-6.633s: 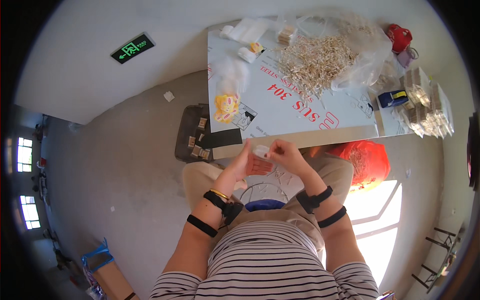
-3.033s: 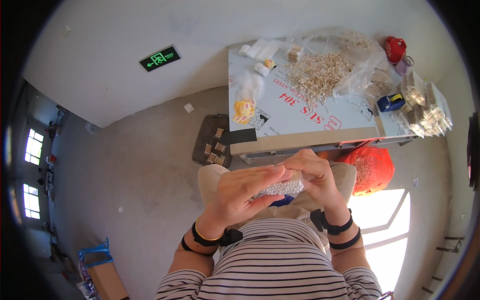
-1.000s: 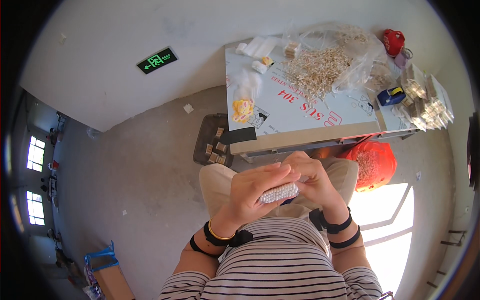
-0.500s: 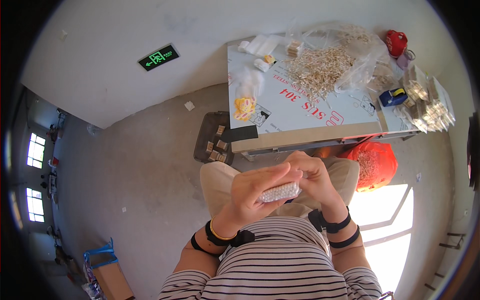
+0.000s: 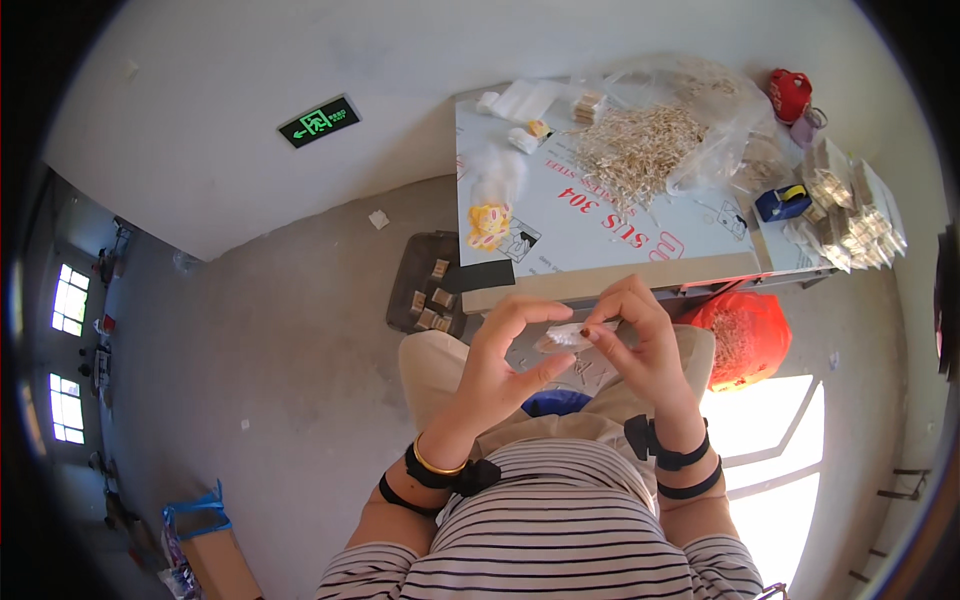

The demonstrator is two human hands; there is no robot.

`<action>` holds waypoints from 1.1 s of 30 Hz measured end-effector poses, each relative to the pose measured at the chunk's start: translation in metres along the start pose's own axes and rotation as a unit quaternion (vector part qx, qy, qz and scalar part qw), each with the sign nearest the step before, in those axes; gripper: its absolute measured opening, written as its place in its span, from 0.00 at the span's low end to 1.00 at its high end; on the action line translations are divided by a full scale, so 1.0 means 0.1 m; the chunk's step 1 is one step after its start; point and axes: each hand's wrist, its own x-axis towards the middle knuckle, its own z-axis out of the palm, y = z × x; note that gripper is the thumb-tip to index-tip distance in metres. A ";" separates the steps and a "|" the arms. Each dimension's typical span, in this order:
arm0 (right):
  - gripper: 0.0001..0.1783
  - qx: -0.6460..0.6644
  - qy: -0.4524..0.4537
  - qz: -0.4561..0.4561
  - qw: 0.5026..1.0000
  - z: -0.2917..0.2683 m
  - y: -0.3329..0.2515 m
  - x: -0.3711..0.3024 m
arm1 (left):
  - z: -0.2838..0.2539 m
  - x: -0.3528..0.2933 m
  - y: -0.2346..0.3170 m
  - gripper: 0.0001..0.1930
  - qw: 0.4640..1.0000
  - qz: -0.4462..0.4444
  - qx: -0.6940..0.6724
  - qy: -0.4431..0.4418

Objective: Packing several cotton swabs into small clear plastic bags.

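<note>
While both hands meet over the lap, left hand (image 5: 500, 365) and right hand (image 5: 640, 345) pinch a small pale bundle (image 5: 566, 338) between curled fingertips, just below the table (image 5: 600, 225) edge; stick pile (image 5: 632, 150) lies well apart.

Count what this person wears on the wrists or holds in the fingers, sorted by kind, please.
Black bands: 4, two on each arm
Gold bangle: 1, on the left wrist
Pale piece: 1, pinched by the right hand
Total: 6
</note>
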 end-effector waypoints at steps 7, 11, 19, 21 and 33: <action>0.14 -0.090 0.025 -0.004 0.996 0.02 -0.05 0.02 | -0.13 0.07 -0.03 0.06 0.989 0.070 0.130 0.026; 0.15 -0.010 0.030 0.031 0.999 0.03 0.03 0.01 | -0.16 0.01 -0.20 0.08 0.999 -0.003 -0.002 0.032; 0.15 0.150 0.018 0.064 0.986 0.03 0.14 0.02 | -0.10 -0.03 -0.31 0.30 0.975 -0.166 -0.087 -0.115; 0.15 0.137 0.006 0.050 0.989 0.04 0.16 0.00 | -0.03 -0.04 -0.29 0.33 0.947 -0.195 -0.236 -0.101; 0.52 0.264 -0.140 0.093 0.950 -0.01 -0.02 -0.02 | -0.05 -0.05 -0.12 0.48 0.971 -0.011 -0.235 -0.049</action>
